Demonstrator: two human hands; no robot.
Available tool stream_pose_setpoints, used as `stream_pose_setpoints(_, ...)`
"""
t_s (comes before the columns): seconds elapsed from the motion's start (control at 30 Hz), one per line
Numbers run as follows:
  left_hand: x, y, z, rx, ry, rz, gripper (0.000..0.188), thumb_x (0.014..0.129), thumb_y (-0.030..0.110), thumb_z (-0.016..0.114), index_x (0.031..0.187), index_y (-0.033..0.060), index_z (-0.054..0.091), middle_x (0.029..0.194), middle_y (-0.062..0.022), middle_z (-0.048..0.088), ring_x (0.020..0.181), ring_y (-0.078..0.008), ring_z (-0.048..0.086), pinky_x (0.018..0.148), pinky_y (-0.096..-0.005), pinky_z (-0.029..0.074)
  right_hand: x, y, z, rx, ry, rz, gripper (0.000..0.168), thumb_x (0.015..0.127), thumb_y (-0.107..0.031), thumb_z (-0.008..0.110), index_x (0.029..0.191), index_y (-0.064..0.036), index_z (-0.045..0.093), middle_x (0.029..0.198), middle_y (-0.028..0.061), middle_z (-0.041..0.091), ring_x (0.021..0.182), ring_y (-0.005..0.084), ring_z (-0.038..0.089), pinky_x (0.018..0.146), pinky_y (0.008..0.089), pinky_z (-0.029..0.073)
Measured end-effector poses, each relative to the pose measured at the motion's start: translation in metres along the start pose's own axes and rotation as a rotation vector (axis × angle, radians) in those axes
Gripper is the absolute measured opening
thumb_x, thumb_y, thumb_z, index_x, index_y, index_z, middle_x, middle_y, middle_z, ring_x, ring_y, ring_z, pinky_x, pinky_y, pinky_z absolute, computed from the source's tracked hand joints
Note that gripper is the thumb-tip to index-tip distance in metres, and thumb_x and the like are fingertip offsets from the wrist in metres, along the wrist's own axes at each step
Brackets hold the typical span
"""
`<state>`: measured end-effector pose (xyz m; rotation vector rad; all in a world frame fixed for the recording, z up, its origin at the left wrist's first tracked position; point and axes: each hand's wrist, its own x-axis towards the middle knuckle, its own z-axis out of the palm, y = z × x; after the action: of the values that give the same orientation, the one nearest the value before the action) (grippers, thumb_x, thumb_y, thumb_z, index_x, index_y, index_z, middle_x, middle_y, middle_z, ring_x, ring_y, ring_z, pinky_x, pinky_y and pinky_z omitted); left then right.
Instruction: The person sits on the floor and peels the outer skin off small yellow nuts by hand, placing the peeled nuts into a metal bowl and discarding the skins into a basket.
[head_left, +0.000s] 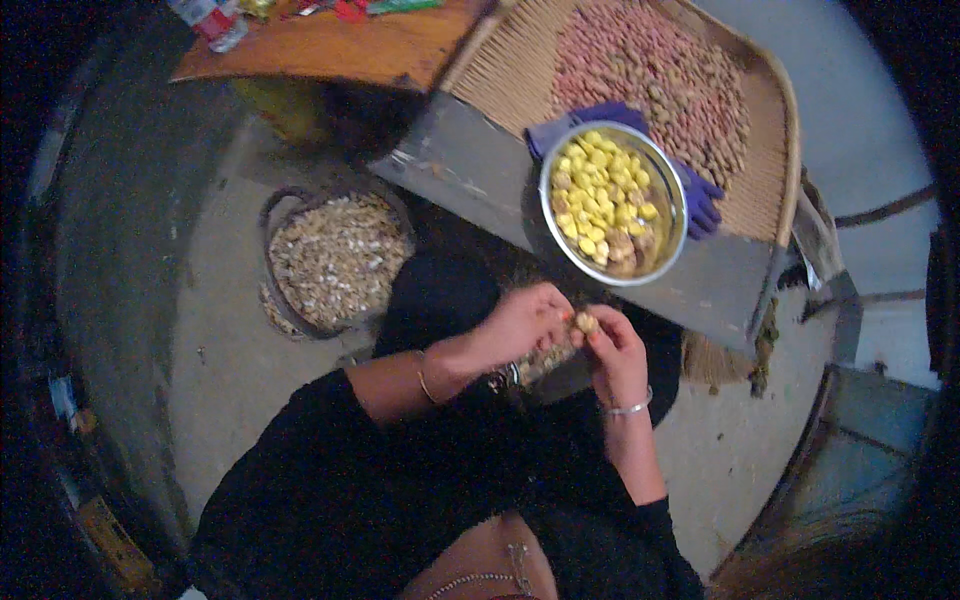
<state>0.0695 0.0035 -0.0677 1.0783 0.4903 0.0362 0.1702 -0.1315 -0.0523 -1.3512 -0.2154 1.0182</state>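
In front of my lap, my right hand (619, 349) pinches a small pale nut (586, 323), perhaps a chestnut, between thumb and fingers. The fingertips of my left hand (525, 319) meet at the nut's left side and seem to grip it too; blur hides the exact contact. Just beyond the hands, a round metal bowl (550, 225) holds many yellow peeled nuts (600, 184) and some brownish ones (622, 251). Below my hands, partly covered by them, lies a heap of pale brown pieces (544, 364) between my legs.
Bowl and purple gloves (701, 199) lie at a woven tray (772, 172) of peanuts (660, 82), on a grey tabletop (472, 165). A handled basket (274, 270) of shell fragments (337, 259) stands on the floor at left. An orange-brown table (352, 49) stands beyond; broom bristles (716, 360) show at right.
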Motion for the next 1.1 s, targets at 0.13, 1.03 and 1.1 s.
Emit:
stream_pose_setpoints(0.13, 0.000, 0.003, -0.006, 0.127, 0.057, -0.008, 0.009, 0.084, 0.011, 0.046, 0.083, 0.0033, 0.050, 0.063, -0.0006, 0.049, 0.053, -0.0062, 0.046, 0.048, -0.0209, 0.040, 0.000, -0.005, 0.000, -0.085, -0.020, -0.033, 0.021, 0.079, -0.004, 0.055, 0.100, 0.000, 0.053, 0.094, 0.0044, 0.056, 0.083, 0.0117, 0.054, 0.078, 0.0240, 0.043)
stream_pose_setpoints(1.03, -0.001, 0.003, 0.001, 0.106, -0.053, 0.026, 0.011, 0.079, 0.010, 0.057, 0.086, 0.0031, 0.051, 0.073, -0.0026, 0.056, 0.064, -0.0063, 0.052, 0.055, -0.0210, 0.043, -0.004, 0.001, 0.000, -0.583, -0.055, -0.389, 0.016, 0.076, -0.004, 0.057, 0.092, -0.001, 0.056, 0.097, 0.0080, 0.054, 0.087, 0.0142, 0.052, 0.075, 0.0240, 0.042)
stream_pose_setpoints(1.1, -0.004, 0.011, 0.000, 0.161, -0.072, -0.048, 0.009, 0.080, 0.008, 0.055, 0.086, 0.0027, 0.051, 0.073, -0.0037, 0.057, 0.063, -0.0076, 0.053, 0.054, -0.0215, 0.044, -0.007, -0.003, 0.004, -0.547, -0.057, -0.337, 0.016, 0.076, -0.003, 0.056, 0.092, -0.001, 0.056, 0.097, 0.0080, 0.054, 0.086, 0.0144, 0.052, 0.075, 0.0240, 0.041)
